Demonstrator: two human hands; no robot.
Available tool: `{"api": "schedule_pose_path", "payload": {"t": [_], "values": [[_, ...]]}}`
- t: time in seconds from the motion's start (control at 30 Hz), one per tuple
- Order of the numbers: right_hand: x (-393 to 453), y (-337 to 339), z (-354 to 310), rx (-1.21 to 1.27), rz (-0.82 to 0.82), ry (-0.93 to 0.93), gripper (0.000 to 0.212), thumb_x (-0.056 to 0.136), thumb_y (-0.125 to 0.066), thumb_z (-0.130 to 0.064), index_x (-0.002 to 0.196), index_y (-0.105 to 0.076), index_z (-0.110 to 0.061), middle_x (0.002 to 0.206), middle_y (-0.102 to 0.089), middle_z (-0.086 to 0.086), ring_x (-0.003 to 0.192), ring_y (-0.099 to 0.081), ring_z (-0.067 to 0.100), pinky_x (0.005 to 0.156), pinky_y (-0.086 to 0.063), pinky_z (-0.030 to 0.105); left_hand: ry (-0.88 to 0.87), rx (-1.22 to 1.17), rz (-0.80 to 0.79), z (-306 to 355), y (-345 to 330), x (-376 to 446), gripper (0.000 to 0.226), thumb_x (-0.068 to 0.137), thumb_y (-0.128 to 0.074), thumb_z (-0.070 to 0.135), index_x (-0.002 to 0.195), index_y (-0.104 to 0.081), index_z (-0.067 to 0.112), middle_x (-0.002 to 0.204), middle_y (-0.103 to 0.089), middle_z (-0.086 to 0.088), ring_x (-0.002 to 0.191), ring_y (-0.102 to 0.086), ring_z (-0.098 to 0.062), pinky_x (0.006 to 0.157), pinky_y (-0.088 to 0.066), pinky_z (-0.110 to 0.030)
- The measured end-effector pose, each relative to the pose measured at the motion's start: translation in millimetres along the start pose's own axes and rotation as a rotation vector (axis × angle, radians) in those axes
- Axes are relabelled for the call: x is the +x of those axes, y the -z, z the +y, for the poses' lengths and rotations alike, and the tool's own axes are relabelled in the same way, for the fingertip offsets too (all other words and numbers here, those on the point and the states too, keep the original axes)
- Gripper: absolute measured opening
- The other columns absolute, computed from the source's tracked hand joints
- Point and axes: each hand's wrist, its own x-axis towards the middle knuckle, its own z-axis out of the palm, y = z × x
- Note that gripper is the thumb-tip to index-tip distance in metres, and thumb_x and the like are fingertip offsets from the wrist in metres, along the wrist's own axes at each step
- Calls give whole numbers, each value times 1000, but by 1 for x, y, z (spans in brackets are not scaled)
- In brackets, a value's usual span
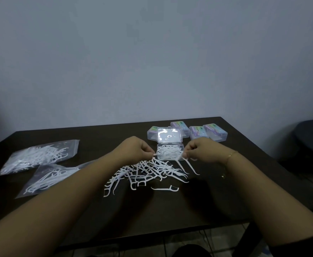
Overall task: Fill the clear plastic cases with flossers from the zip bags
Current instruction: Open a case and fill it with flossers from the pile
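Both hands work at an open clear case [170, 152] on the dark bench [226, 201]. The left hand [137, 151] has its fingers curled and pinching the end of a flosser at the case's left edge. The right hand [198, 150] has its fingers curled round a small bunch of flossers [186, 164] at the case's right edge, their handles hanging toward the person.

The step in hand looks like loading this case, which is already partly filled. Next, the bunch probably has to be laid flat and lined up inside so the raised lid [169, 134] can close.

A loose pile of flossers [148, 172] lies just nearer than the fingers. Two zip bags [40, 156] of flossers lie well to the left of the left hand. Four closed cases [215, 132] sit beyond the fingers; their coloured labels are too blurred to read.
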Motion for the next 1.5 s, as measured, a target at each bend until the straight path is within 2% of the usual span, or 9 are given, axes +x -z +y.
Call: {"api": "schedule_pose_path", "payload": {"t": [0.2,0.33,0.57,0.77,0.93,1.1,1.2,1.3,1.5], "values": [[11,8,8,105,63,-19,22,92,-59,-28,100,-69,-10,96,-67,6,84,-57,13,72,-43,17,31,-184,93,-3,-2,16,8,85,-69,23,88,-77,21,58,-66,14,52,-48,-7,51,-43,-20],[21,14,13,90,108,-33,21,93,-57,-28,97,-69,-11,96,-67,5,90,-57,17,72,-43,18,-44,-136,135,0,-13,33,15,87,-68,24,99,-76,19,77,-70,10,44,-50,4,43,-37,-10],[36,26,24,84,165,-46,16,94,-56,-28,93,-66,-16,93,-64,3,81,-53,8,63,-34,13,-134,87,61,12,-36,70,26,91,-62,29,114,-70,22,109,-71,4,89,-60,-5,78,-46,-17],[50,26,27,61,148,-25,22,94,-56,-28,100,-67,-9,97,-65,7,85,-55,14,66,-39,15,-126,246,-18,11,-47,87,41,90,-60,42,127,-61,25,123,-66,-2,107,-58,-14,86,-44,-24],[64,18,13,-70,123,37,24,96,-51,-26,109,-67,-13,100,-62,0,89,-51,11,67,-36,16,-90,-58,71,4,-38,85,40,80,-73,40,115,-70,21,100,-69,9,85,-59,1,69,-41,-11],[79,9,-4,-168,101,101,28,97,-50,-21,120,-65,-15,120,-63,5,93,-52,13,78,-39,23,-48,-224,108,-1,-35,83,13,81,-74,30,84,-77,17,64,-65,12,48,-51,4,46,-36,-10],[84,1,-7,-196,83,108,31,96,-51,-19,124,-62,-18,128,-60,4,103,-55,18,87,-45,26,-22,-224,121,-8,-36,82,12,82,-74,29,72,-75,21,52,-59,8,42,-41,-2,46,-33,-18],[84,-5,-5,-271,76,80,32,96,-51,-22,127,-60,-22,133,-57,1,115,-53,20,99,-43,32,15,-185,98,-13,-35,82,12,82,-74,30,79,-77,19,62,-66,6,50,-47,-3,52,-38,-21],[81,-8,3,-377,75,16,27,97,-48,-23,116,-68,-23,122,-64,1,110,-53,21,103,-41,41,12,-116,70,-14,-33,81,19,88,-67,22,105,-74,18,86,-67,11,61,-52,1,57,-41,-16]]}}
